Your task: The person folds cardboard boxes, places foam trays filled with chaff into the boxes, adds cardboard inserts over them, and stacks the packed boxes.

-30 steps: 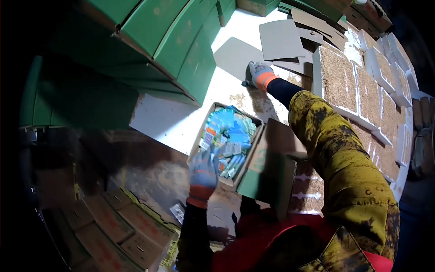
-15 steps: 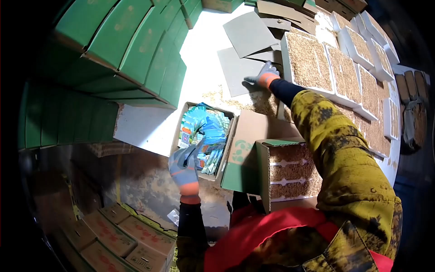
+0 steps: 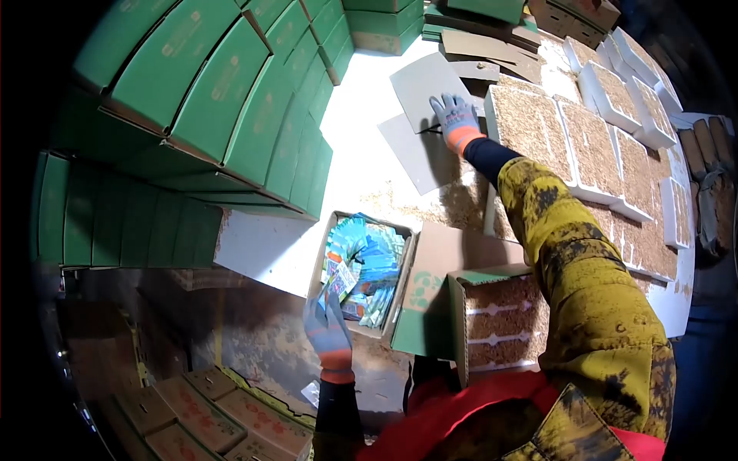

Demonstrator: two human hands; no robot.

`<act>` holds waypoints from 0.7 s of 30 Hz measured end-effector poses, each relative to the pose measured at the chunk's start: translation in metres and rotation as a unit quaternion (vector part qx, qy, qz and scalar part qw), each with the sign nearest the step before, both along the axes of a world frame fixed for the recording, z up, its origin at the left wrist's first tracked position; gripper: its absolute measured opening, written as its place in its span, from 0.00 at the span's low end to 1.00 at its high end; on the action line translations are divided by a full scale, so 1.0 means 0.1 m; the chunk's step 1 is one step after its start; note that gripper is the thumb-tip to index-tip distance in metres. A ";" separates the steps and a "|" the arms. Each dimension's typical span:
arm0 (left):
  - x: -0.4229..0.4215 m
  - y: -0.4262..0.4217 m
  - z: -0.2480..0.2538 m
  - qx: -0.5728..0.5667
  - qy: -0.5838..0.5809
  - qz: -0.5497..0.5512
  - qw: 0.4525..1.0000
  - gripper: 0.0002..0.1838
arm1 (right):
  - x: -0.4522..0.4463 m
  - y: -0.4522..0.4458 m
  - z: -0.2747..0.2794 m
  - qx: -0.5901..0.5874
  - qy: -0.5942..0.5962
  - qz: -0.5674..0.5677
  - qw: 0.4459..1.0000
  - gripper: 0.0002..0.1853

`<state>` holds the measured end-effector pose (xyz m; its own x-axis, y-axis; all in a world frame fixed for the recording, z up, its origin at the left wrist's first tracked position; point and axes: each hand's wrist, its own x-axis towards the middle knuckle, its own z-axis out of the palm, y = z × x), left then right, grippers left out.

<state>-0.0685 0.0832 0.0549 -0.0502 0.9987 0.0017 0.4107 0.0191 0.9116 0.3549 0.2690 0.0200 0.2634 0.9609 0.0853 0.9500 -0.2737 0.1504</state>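
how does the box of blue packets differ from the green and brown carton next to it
The box of blue packets holds a loose, uneven heap, while the green and brown carton holds brown, shaving-like material in rows split by white strips. The carton has a wide flap spread out beside it; the box shows no such flap. Both look like cardboard and stand open.
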 end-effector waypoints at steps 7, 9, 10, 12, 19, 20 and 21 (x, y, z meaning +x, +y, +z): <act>-0.09 0.11 0.06 0.117 0.184 -0.127 0.968 0.13 | 0.44 0.44 -0.46 -0.088 -0.146 0.051 0.984 0.23; -0.12 0.16 0.04 0.145 0.223 -0.136 0.954 0.13 | 0.59 0.49 -0.62 0.023 -0.168 0.136 0.976 0.18; -0.18 0.19 -0.03 0.223 0.307 -0.176 0.908 0.13 | 0.62 0.45 -0.51 0.102 -0.170 0.193 0.961 0.17; 0.05 0.20 0.22 -0.164 -0.105 0.002 0.981 0.14 | 0.40 0.36 0.03 0.198 -0.115 0.237 0.944 0.16; 0.70 -0.20 1.03 0.099 -0.091 -0.101 0.986 0.11 | 0.33 -1.15 1.63 0.333 0.503 0.128 0.787 0.20; 0.79 -0.34 1.16 0.193 -0.023 -0.158 0.968 0.12 | 0.47 -1.46 1.70 0.390 0.559 0.072 0.728 0.18; 0.96 -0.41 1.43 0.275 0.046 -0.298 0.913 0.13 | 0.38 -1.87 1.94 0.418 0.591 0.043 0.689 0.21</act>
